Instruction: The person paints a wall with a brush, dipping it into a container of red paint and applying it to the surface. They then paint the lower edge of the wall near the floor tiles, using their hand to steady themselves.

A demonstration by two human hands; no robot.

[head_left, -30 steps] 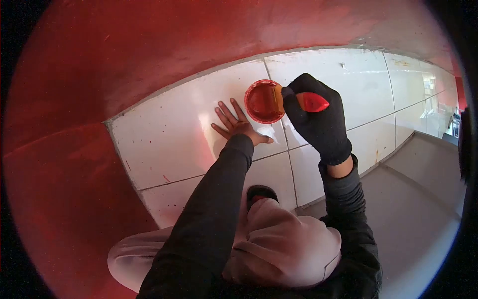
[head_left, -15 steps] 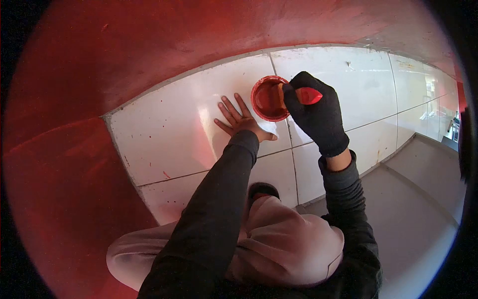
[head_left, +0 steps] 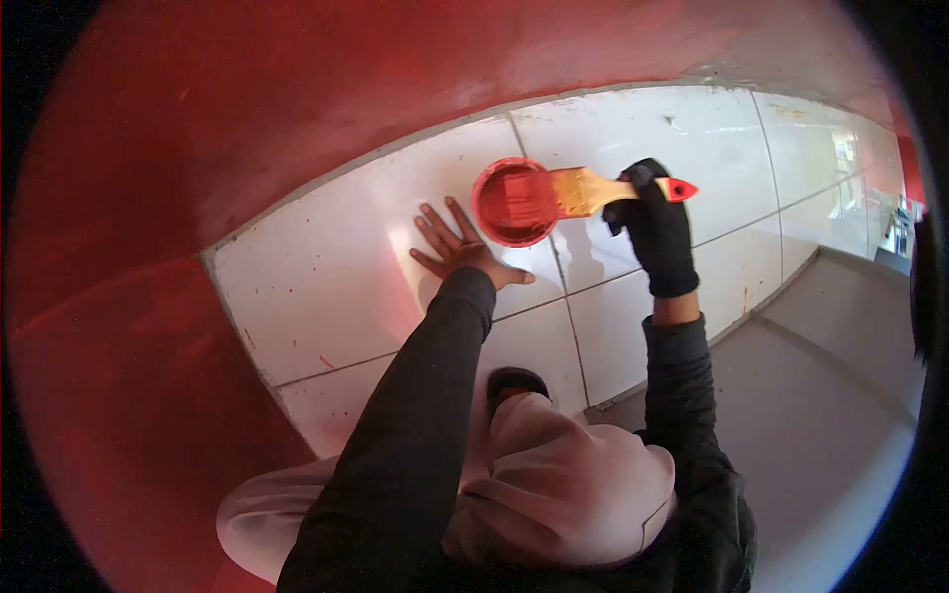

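A paintbrush [head_left: 583, 193] with a pale handle, red at its tip, lies sideways in the grip of my right hand [head_left: 657, 232], which wears a black glove. Its red-coated bristles are over the round tub of red paint [head_left: 482, 222] on the white tiles. Whether the bristles touch the tub's rim I cannot tell. Just left of the tub, my bare left hand [head_left: 465, 252] rests on the tiled surface with its fingers spread and nothing in it.
A red-painted wall [head_left: 326, 89] curves along the top and left. White tiles [head_left: 682, 148] with dark joints and a few red specks run to the right. A grey lower surface [head_left: 771, 415] lies at the lower right. My knees and one dark shoe [head_left: 516, 381] show below.
The brush has come up out of the tub and tilted flat, showing its bristles. My right hand has turned and moved a little right. My left hand stays spread on the tiles.
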